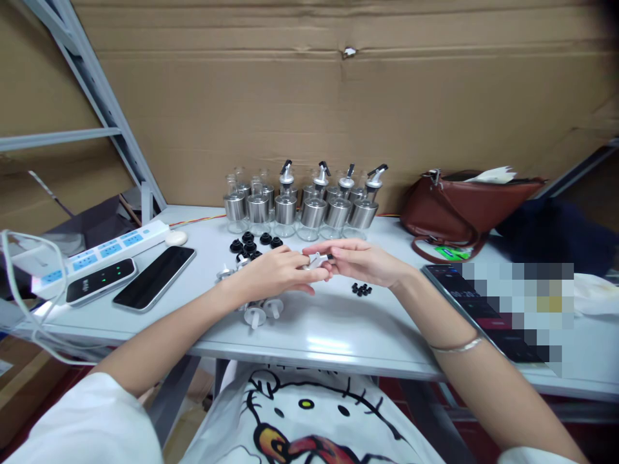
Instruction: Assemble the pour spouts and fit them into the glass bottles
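Note:
My left hand (279,272) and my right hand (363,260) meet above the middle of the white table (338,328). Together they pinch a small silver pourer spout (318,260) with a black tip. Both hands are closed on it. Under my left hand lie more loose white and silver spouts (261,313). A small heap of tiny black rings (361,289) sits just below my right hand. Black rubber stoppers (251,245) lie scattered behind my left hand.
Several glass-and-steel oil bottles (309,207) stand in rows at the back, some with spouts fitted. At left lie a phone (155,276), a second device (100,280) and a power strip (104,248). A brown bag (459,205) and a keyboard (483,309) are at right.

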Motion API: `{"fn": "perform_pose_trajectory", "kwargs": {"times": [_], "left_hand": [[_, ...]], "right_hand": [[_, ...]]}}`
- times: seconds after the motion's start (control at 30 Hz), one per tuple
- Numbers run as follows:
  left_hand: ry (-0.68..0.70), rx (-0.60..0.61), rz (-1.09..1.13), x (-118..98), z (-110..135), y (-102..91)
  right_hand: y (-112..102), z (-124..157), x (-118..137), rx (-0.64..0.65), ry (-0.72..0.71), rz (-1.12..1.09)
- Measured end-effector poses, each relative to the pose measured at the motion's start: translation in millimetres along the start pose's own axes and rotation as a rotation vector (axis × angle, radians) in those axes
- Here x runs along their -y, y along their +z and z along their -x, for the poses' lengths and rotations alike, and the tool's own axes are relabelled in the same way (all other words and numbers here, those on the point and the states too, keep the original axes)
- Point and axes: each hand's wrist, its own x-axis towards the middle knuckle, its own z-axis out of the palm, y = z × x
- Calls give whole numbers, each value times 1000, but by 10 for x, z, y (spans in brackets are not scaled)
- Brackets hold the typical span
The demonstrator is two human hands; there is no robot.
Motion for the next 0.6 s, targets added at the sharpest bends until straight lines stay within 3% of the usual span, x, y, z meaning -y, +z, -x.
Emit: {"fn": "perform_pose_trajectory", "kwargs": {"times": [0.2, 0.6], "left_hand": [[6, -4, 5, -21, -5, -15], [4, 19, 34, -34, 3, -2]], "right_hand": [[-12, 11, -12, 69, 3, -7], [9, -19, -37, 35, -22, 98]]}}
